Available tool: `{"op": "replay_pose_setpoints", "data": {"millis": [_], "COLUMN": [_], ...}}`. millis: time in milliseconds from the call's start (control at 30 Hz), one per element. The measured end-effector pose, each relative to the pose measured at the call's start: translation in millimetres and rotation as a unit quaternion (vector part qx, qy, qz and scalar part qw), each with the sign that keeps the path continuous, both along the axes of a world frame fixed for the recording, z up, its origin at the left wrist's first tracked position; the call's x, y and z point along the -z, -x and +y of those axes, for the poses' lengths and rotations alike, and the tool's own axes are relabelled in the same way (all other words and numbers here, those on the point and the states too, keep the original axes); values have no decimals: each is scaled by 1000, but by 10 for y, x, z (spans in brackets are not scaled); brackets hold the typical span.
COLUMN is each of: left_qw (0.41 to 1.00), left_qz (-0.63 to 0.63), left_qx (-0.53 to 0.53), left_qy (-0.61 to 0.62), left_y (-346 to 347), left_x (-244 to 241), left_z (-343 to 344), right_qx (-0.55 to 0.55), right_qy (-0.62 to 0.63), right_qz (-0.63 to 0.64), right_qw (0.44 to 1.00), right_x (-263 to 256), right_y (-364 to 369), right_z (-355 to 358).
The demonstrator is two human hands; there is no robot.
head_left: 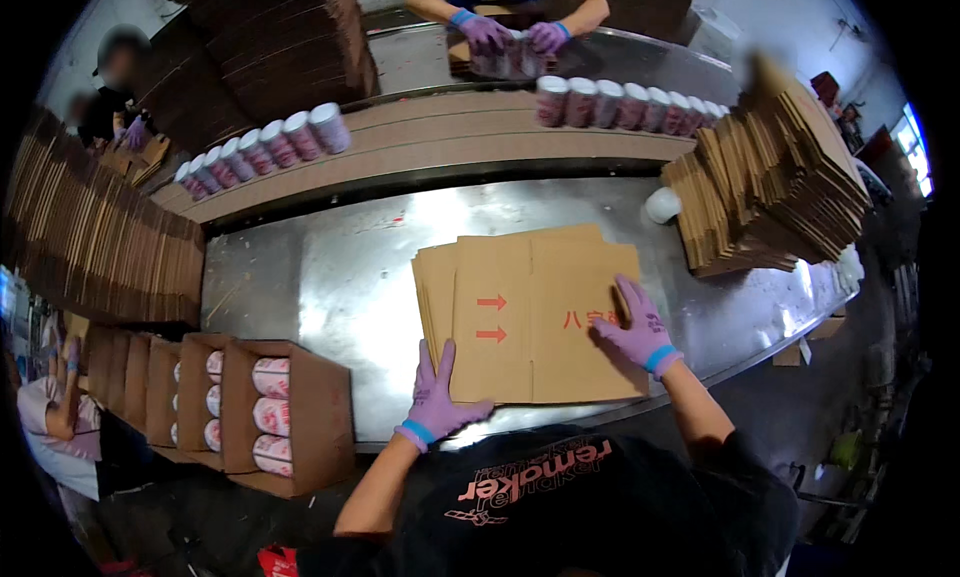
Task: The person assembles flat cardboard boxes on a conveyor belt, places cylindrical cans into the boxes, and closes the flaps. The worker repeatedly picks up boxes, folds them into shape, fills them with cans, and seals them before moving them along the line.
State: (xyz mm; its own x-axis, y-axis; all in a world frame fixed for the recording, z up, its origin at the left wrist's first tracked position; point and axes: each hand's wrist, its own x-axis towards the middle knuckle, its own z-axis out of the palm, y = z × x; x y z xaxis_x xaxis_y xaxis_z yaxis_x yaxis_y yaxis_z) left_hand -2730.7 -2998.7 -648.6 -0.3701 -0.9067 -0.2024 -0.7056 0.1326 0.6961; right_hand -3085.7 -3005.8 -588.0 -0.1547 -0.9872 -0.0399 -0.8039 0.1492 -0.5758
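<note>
Flat folded cardboard cartons lie in a small, uneven stack before me on the metal table. The top one bears red arrows and red printed writing. My left hand, in a purple glove with a blue cuff, is at the stack's lower left corner with its fingers and thumb apart. On the right side, my gloved right hand spreads its fingers over the top carton's printed face. Neither hand is closed around anything. Whether the right fingertips press on the cardboard I cannot tell.
Open cartons holding printed cans stand at the left. Tall stacks of folded cardboard rise at left and right. A white round object touches the right stack. Cans line a conveyor; a co-worker's gloved hands handle cans beyond.
</note>
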Motion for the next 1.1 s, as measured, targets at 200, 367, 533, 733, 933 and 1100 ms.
{"op": "replay_pose_setpoints", "data": {"millis": [200,367,533,733,933,1100], "left_qw": [972,924,954,988,936,930], "left_qz": [-165,-196,-148,145,327,-30], "left_qx": [96,254,261,-45,-49,261], "left_qy": [135,208,-13,4,122,258], "left_y": [863,1040,992,815,1003,867], "left_x": [-444,-656,-979,-1635,-2177,-1901], "left_z": [308,182,-303,-591,-648,-909], "right_qx": [-22,-123,-269,-186,-153,-134], "right_qy": [-74,-12,109,121,220,176], "right_qz": [-3,56,101,-382,-405,-191], "right_qw": [997,991,952,897,874,956], "right_x": [192,226,58,-847,-1352,-1184], "right_y": [940,886,1265,1217,704,47], "right_z": [467,318,361,158,-711,-1352]}}
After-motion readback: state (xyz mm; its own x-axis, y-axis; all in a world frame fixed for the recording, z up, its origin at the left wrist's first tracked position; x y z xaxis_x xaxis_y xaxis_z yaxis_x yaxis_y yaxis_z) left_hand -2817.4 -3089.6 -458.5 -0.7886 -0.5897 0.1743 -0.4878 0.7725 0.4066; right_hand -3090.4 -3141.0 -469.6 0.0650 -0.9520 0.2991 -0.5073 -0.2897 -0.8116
